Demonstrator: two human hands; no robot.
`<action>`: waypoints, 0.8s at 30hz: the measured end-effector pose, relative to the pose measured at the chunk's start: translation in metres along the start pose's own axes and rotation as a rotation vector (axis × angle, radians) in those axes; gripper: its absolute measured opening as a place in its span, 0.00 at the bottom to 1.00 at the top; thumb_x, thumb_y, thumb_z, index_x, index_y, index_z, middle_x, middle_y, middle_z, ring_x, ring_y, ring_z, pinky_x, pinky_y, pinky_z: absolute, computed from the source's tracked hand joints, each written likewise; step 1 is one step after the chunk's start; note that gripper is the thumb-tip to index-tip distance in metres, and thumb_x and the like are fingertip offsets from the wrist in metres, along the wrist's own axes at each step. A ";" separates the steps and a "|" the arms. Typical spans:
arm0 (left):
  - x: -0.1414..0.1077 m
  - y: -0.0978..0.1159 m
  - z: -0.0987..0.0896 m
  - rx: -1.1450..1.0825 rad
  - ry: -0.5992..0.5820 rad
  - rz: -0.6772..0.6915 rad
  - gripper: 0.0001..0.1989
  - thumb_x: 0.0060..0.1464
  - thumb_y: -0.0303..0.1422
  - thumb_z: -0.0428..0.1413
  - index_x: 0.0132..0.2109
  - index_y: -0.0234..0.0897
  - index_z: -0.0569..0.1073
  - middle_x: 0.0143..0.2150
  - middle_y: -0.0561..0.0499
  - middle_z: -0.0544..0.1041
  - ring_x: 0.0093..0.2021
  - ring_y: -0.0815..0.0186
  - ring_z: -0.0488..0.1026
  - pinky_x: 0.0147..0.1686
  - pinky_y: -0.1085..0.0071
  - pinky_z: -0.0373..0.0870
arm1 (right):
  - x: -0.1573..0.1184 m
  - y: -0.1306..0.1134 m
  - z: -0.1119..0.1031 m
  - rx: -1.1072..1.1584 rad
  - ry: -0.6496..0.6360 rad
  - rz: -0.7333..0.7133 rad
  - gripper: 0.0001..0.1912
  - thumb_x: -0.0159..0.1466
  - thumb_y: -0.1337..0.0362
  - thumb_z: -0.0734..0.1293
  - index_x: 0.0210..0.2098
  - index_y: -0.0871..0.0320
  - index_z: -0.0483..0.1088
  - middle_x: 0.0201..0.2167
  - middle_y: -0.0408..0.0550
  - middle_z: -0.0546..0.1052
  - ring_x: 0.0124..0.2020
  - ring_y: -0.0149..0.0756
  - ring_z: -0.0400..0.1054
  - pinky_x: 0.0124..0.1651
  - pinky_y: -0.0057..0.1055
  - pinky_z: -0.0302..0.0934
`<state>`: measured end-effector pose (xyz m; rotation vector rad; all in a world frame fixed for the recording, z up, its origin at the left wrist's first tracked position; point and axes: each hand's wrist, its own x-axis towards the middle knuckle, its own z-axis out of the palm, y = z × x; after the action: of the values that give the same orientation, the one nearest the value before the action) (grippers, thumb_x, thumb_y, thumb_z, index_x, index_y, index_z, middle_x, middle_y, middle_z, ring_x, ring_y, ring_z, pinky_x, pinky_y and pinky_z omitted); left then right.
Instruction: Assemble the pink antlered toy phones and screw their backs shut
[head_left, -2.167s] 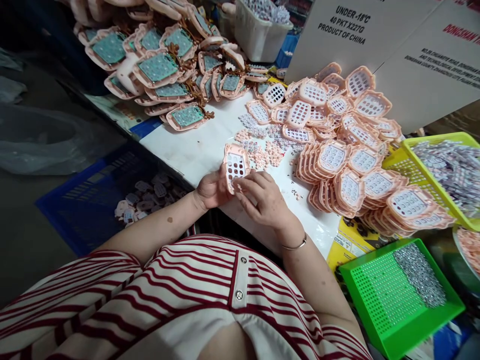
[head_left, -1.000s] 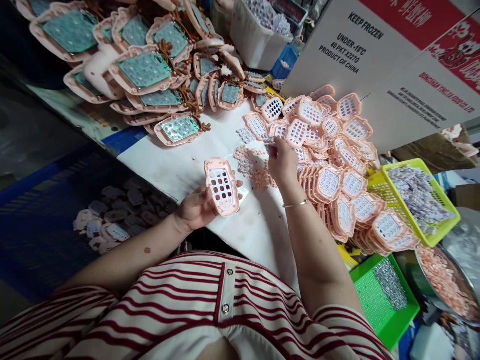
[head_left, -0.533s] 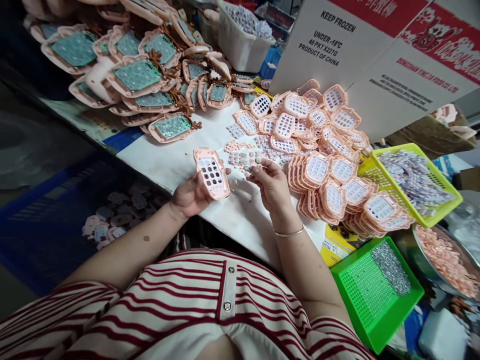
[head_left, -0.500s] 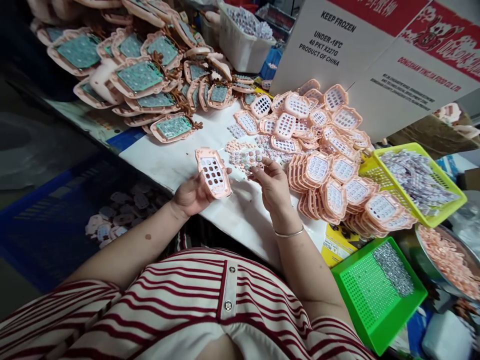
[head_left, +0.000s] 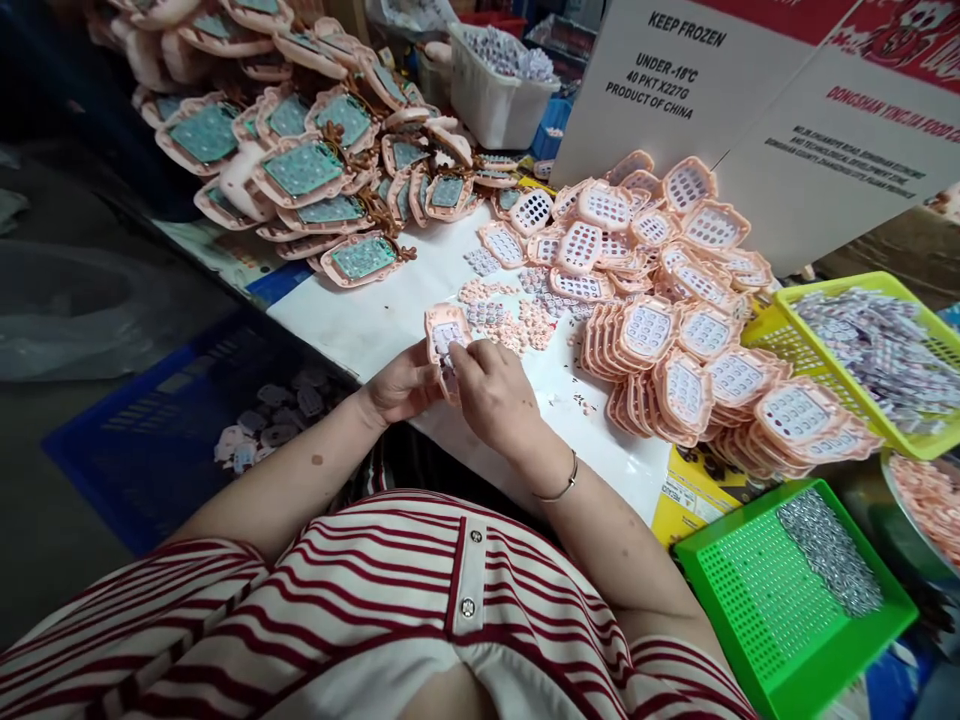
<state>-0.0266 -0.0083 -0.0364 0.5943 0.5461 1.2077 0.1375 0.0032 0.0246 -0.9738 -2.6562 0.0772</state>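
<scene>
My left hand (head_left: pixel 405 385) is closed around a pink plastic shell (head_left: pixel 433 322), like the front half of a toy phone, held above the near edge of the white table (head_left: pixel 337 335). A pale keypad piece (head_left: pixel 447 334) shows inside the shell. The thumb and fingers of my right hand (head_left: pixel 496 390) are bent together and press on the keypad piece, covering the shell's lower right part. Just beyond both hands lie small pink buttons (head_left: pixel 529 325) and white keypad pieces (head_left: pixel 484 262).
Stacked pink shells with keypads (head_left: pixel 686 390) stand to the right, a loose heap (head_left: pixel 592 240) behind them. Shells with green circuit boards (head_left: pixel 304 170) pile up at back left. A green basket (head_left: pixel 757 600) holds metal screws; a yellow basket (head_left: pixel 915 440) holds pale strips. A carton (head_left: pixel 675 130) stands behind.
My right hand has moved left from above the loose buttons, bringing the keypad piece onto the shell in my left hand. The shell's holes showed open before. The whole view has shifted slightly.
</scene>
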 end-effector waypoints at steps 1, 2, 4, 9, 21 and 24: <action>0.000 0.000 -0.001 0.002 0.009 0.000 0.26 0.37 0.36 0.74 0.45 0.38 0.78 0.38 0.50 0.82 0.36 0.63 0.80 0.38 0.70 0.76 | 0.000 -0.002 -0.005 0.018 -0.033 -0.002 0.22 0.67 0.72 0.55 0.59 0.66 0.66 0.45 0.62 0.74 0.42 0.47 0.64 0.46 0.44 0.64; 0.000 0.000 -0.002 0.005 0.016 -0.001 0.27 0.37 0.36 0.74 0.46 0.38 0.78 0.39 0.50 0.82 0.38 0.62 0.80 0.40 0.69 0.75 | 0.000 -0.004 -0.009 0.030 -0.059 0.002 0.24 0.65 0.73 0.56 0.60 0.66 0.65 0.46 0.62 0.73 0.43 0.48 0.64 0.47 0.44 0.64; 0.000 0.000 -0.003 0.014 0.020 -0.011 0.28 0.38 0.36 0.73 0.48 0.37 0.77 0.42 0.48 0.82 0.43 0.59 0.80 0.44 0.67 0.75 | -0.001 -0.008 -0.015 0.017 -0.099 0.014 0.27 0.63 0.72 0.58 0.61 0.68 0.63 0.49 0.65 0.73 0.45 0.51 0.63 0.47 0.46 0.63; -0.002 -0.001 -0.006 -0.008 0.041 -0.018 0.27 0.39 0.38 0.72 0.49 0.37 0.78 0.46 0.46 0.81 0.51 0.56 0.78 0.51 0.65 0.73 | -0.003 -0.011 -0.018 0.021 -0.117 0.025 0.32 0.61 0.72 0.59 0.65 0.69 0.59 0.56 0.68 0.70 0.54 0.56 0.64 0.54 0.51 0.62; -0.008 0.003 -0.009 -0.086 0.082 -0.048 0.34 0.36 0.42 0.73 0.52 0.36 0.77 0.55 0.44 0.78 0.65 0.52 0.67 0.59 0.62 0.68 | -0.003 -0.011 -0.011 0.184 -0.192 -0.136 0.40 0.58 0.72 0.63 0.69 0.71 0.51 0.72 0.69 0.55 0.74 0.52 0.47 0.73 0.54 0.46; -0.016 0.002 -0.008 -0.040 0.046 -0.066 0.29 0.39 0.43 0.72 0.50 0.39 0.79 0.52 0.49 0.79 0.64 0.54 0.68 0.55 0.66 0.72 | -0.011 -0.016 -0.004 0.108 -0.134 -0.149 0.30 0.68 0.66 0.59 0.68 0.70 0.55 0.71 0.69 0.58 0.73 0.52 0.52 0.72 0.52 0.50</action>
<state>-0.0376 -0.0222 -0.0394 0.5122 0.5746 1.1693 0.1368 -0.0166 0.0284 -0.7585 -2.8034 0.2583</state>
